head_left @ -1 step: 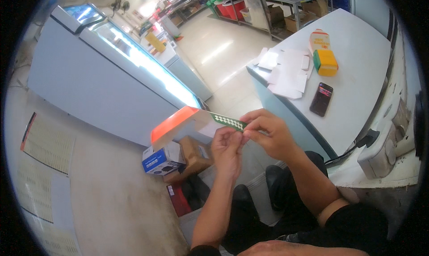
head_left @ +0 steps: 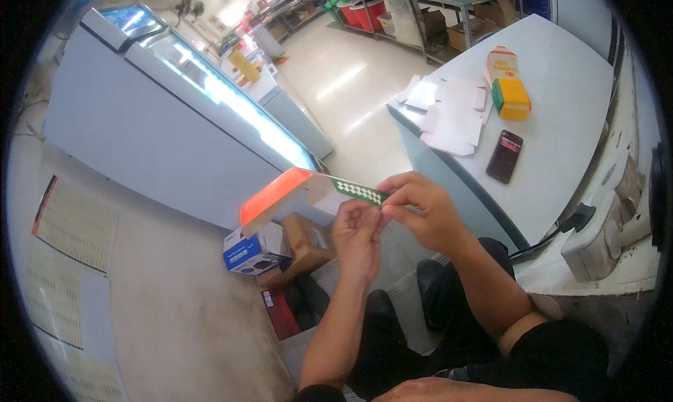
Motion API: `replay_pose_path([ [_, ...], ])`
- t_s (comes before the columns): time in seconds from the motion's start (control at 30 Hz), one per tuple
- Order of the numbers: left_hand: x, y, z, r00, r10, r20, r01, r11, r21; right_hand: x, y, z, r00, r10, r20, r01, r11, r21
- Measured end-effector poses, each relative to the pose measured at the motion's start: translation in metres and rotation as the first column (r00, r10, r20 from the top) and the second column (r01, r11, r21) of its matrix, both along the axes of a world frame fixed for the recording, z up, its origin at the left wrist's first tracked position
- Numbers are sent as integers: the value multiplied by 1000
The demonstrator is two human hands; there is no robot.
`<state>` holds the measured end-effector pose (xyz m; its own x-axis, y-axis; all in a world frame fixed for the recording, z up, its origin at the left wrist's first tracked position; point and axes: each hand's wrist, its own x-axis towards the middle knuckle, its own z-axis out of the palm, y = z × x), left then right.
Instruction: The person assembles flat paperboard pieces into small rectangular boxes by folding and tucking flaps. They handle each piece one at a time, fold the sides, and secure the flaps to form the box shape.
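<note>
Hands meet up in the air. Left hand [head_left: 356, 227] and right hand [head_left: 424, 209] both pinch the green checked flap of a flat orange and white carton [head_left: 291, 195], fingers closed tight so it stays steady, beside the worktop [head_left: 561, 107].

Open air around hands [head_left: 392, 223]; table edge [head_left: 449, 192] close right; boxes [head_left: 280, 251] below left.

Two hands, the left hand [head_left: 357, 228] and the right hand [head_left: 420, 207], are showing mid-frame, sharing one flat carton [head_left: 294, 195]. On the table [head_left: 575, 86] at upper right are lying one phone [head_left: 505, 156], two small boxes [head_left: 510, 98], and several white sheets [head_left: 449, 114].
</note>
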<state>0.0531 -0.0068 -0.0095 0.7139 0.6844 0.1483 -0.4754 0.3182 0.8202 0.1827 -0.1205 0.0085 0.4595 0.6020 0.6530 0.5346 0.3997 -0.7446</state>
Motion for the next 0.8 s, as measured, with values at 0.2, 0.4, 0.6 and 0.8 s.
replay_pose_path([
  [0.2, 5, 5, 3, 998, -12, -58, 8, 998, -60, -2, 2, 4, 907, 129, -400, -128, 991, 30],
  [0.4, 5, 5, -2, 1000, -16, -8, 16, 997, -81, -1, 0, 9, 969, 44, -241, -57, 997, -46],
  [0.6, 9, 6, -4, 998, -33, -50, 27, 995, -100, -3, -1, 7, 946, 36, -323, -50, 998, -35],
  [0.8, 5, 6, -3, 997, -61, -57, 57, 996, -66, -3, 4, 4, 864, 88, -495, -102, 995, -2],
])
